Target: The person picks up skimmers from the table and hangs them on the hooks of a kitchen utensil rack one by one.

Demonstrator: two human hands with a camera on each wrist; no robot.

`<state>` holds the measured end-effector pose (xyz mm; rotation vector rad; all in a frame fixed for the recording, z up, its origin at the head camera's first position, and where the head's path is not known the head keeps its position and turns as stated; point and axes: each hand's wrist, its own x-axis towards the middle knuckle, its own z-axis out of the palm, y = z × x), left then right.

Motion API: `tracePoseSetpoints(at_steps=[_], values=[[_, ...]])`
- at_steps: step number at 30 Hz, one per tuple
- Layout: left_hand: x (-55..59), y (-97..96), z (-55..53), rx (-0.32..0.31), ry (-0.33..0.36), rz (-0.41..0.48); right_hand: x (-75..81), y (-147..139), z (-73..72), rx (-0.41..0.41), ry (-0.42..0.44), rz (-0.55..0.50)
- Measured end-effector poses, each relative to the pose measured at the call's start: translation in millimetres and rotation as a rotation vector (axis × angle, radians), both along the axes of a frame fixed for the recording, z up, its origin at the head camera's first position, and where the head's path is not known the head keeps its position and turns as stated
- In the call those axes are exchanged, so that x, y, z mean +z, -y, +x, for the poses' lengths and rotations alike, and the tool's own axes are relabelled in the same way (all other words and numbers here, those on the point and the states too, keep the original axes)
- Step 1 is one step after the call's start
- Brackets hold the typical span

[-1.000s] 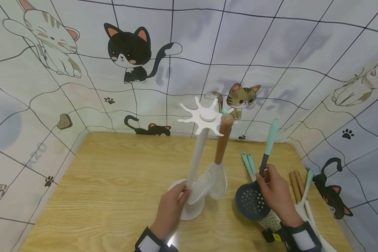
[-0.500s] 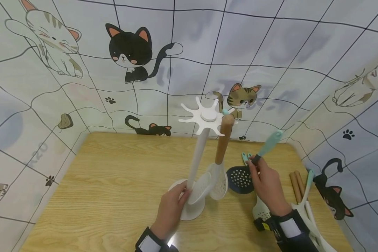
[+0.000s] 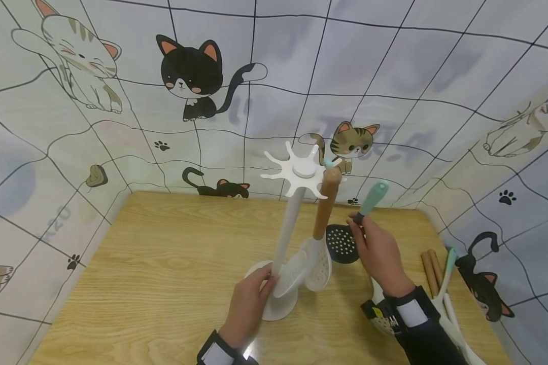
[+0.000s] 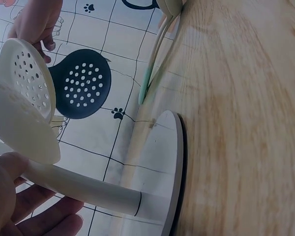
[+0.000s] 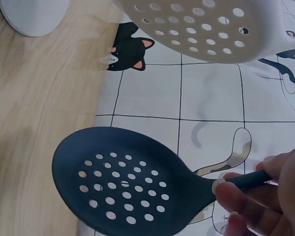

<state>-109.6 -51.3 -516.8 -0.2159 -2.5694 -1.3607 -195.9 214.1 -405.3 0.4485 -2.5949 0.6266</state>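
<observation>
My left hand (image 3: 248, 304) grips the pole of a white utensil stand (image 3: 286, 228), low down above its round base. The stand's top is a ring of hooks. From it hang a white slotted skimmer with a wooden handle (image 3: 327, 203) and another white utensil (image 3: 297, 271) in front of it. My right hand (image 3: 381, 251) pinches the neck of a dark skimmer (image 5: 123, 182) with round holes and a mint handle (image 3: 374, 196). The dark skimmer is held in the air, just right of the hanging utensils; the left wrist view shows its head (image 4: 83, 83) beyond them.
Several utensils lie at the table's right side, among them wooden handles (image 3: 431, 271) and a mint-tipped one (image 3: 448, 268). A white perforated utensil (image 3: 383, 324) lies partly under my right wrist. A cat-print sheet (image 3: 274, 66) rises behind the wooden table (image 3: 164, 274).
My right hand has carried the dark skimmer left and away from me, up beside the hanging utensils, turning its handle on the way. My left hand keeps its hold on the pole.
</observation>
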Motion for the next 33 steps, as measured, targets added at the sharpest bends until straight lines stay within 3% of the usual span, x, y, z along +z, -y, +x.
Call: tracePoseSetpoints(at_steps=[20, 33], values=[[-4.1, 0.1, -0.9, 0.007, -0.051, -0.01, 36.1, 29.3, -17.8, 0.141, -0.012, 0.116], [-2.4, 0.9, -0.8, 0.011, -0.063, -0.03, 50.9, 43.6, -23.0, 0.168, 0.064, 0.073]])
